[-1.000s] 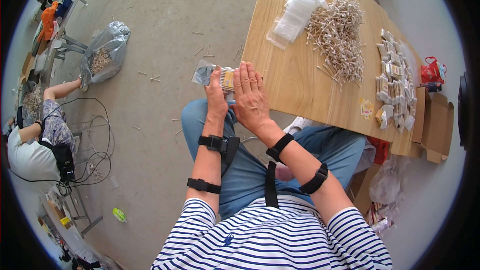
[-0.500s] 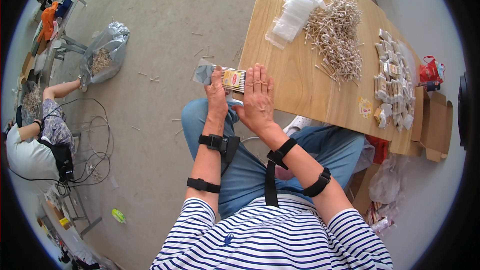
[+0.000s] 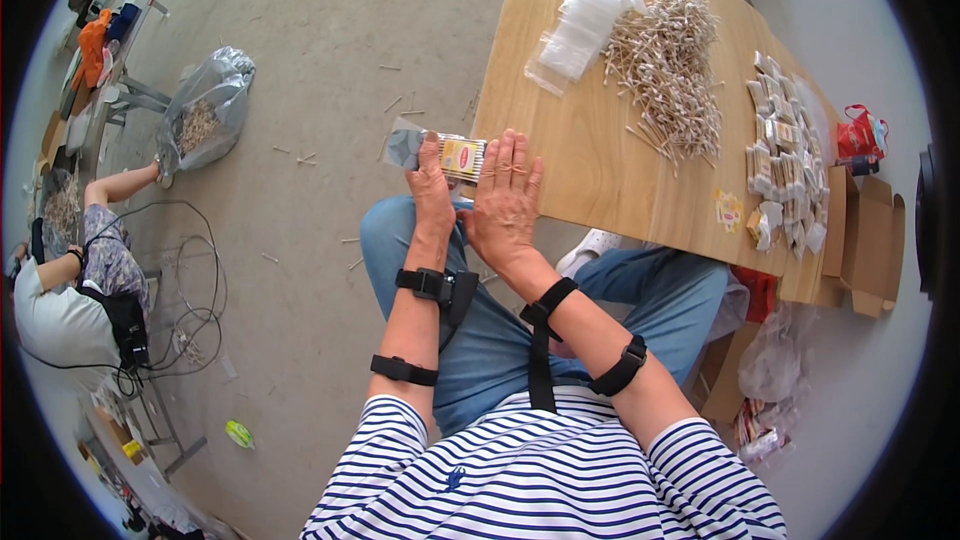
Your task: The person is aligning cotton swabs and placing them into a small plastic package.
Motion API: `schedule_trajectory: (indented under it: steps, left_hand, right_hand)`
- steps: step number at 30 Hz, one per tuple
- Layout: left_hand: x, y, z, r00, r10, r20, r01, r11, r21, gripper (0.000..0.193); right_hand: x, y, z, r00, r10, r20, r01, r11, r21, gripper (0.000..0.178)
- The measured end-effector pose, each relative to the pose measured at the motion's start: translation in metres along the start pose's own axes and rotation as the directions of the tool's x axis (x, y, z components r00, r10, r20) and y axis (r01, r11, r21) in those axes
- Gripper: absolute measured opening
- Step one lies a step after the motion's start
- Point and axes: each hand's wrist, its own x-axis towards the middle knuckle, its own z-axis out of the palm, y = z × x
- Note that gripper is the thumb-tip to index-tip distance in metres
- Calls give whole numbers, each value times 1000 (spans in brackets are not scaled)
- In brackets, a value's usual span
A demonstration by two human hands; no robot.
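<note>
Head view, left fingers (image 3: 429, 154) gripping swab packet (image 3: 462, 156)

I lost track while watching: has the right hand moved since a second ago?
Yes: the right hand has shifted rightward, judged against the left edge of the wooden table.

The left hand (image 3: 432, 192) shows its thumb on top of the packet of cotton swabs (image 3: 462, 157), but its other fingers are hidden underneath, as is the packet's underside. Whether the right hand (image 3: 505, 202) presses the packet's right end or only lies against it cannot be told. The desk (image 3: 560, 160) is cut off by the top edge, the striped shirt (image 3: 540, 475) by the lower one. Clutter on the far-left bench is too small to tell.
</note>
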Motion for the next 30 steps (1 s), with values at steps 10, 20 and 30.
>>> schedule_trajectory:
  steps: [10,20,30]
  left_hand:
    - [-5,2,3,995,-82,57,89,989,-121,37]
    - [-8,4,-3,991,-97,90,108,987,-123,37]
    - [-5,0,3,999,4,52,5,985,-172,19]
  right_hand:
    - [0,-1,-1,1000,5,25,-4,999,-40,96]
    - [1,0,3,1000,-7,-19,6,998,-56,93]
    - [0,-1,4,999,-8,-37,7,1000,-29,105]
